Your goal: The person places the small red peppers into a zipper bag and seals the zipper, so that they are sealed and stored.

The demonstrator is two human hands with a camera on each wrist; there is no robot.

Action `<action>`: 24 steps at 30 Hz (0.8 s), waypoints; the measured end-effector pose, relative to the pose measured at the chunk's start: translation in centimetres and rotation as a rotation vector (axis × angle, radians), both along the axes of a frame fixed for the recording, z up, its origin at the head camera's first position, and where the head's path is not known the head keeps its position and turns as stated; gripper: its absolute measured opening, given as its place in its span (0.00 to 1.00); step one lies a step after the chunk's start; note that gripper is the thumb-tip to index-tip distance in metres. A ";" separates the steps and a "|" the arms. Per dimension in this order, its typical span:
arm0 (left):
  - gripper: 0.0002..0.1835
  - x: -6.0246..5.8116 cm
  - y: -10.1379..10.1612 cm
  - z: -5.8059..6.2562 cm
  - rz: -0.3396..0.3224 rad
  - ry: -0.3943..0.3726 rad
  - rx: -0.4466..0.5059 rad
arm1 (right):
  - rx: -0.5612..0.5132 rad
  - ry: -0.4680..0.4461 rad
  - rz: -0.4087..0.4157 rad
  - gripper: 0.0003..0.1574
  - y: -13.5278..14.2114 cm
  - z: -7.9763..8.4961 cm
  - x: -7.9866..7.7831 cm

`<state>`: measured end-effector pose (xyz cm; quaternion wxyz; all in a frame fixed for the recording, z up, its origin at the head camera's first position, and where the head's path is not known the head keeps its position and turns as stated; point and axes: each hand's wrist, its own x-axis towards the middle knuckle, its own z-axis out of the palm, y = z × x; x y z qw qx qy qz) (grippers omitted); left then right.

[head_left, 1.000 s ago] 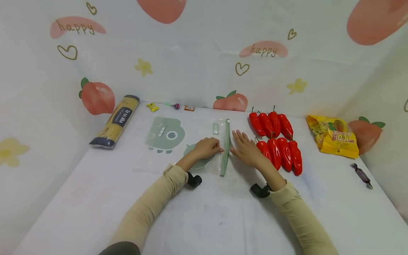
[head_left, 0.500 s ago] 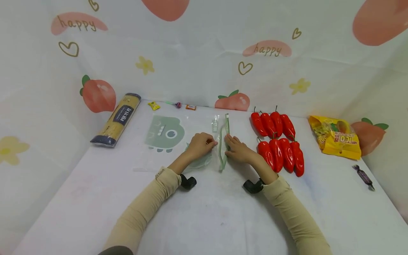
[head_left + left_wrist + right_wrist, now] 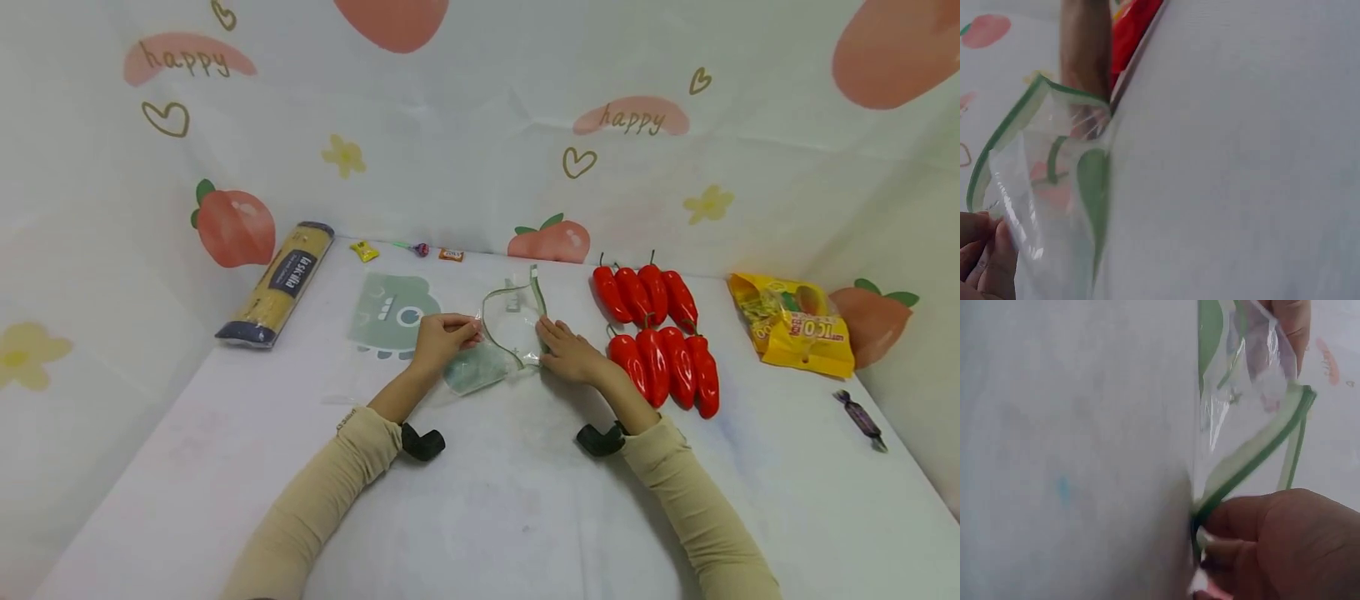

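A clear zip bag [image 3: 397, 312] with a green cartoon monster print lies flat on the table, its green-edged mouth spread apart toward the right. My left hand [image 3: 441, 340] pinches the raised upper edge of that mouth between thumb and fingers. In the left wrist view, the pinching fingertips [image 3: 1001, 247] show at the bag's lifted lip. On the other side, my right hand [image 3: 572, 354] presses the lower edge against the table with fairly straight fingers. The right wrist view shows the right thumb [image 3: 1241, 515] at the green zip strip [image 3: 1254, 459].
Several red peppers [image 3: 652, 358] lie in two rows right of my right hand. Farther right are a yellow snack bag [image 3: 795, 325] and a purple-wrapped candy [image 3: 861, 421]. A spaghetti pack [image 3: 277, 283], a yellow candy [image 3: 364, 251], a lollipop [image 3: 420, 249] and an orange-wrapped candy [image 3: 451, 255] line the back left.
My right hand has moved left onto the bag's edge. The left hand has drawn the upper lip left and up, and the mouth has gone from flat to gaping.
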<state>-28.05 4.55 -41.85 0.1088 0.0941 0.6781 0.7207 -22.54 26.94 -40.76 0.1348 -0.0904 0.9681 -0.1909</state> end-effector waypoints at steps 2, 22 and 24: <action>0.12 0.1 0.4 -0.2 -0.022 -0.031 0.020 | -0.043 0.078 -0.030 0.39 0.4 0.4 -0.2; 0.11 0.4 1.6 -0.3 -0.059 -0.023 0.017 | -0.208 0.232 -0.471 0.32 8.2 2.6 2.0; 0.11 0.4 1.5 -0.3 -0.061 -0.026 0.024 | -0.204 0.235 -0.465 0.32 8.1 2.1 2.6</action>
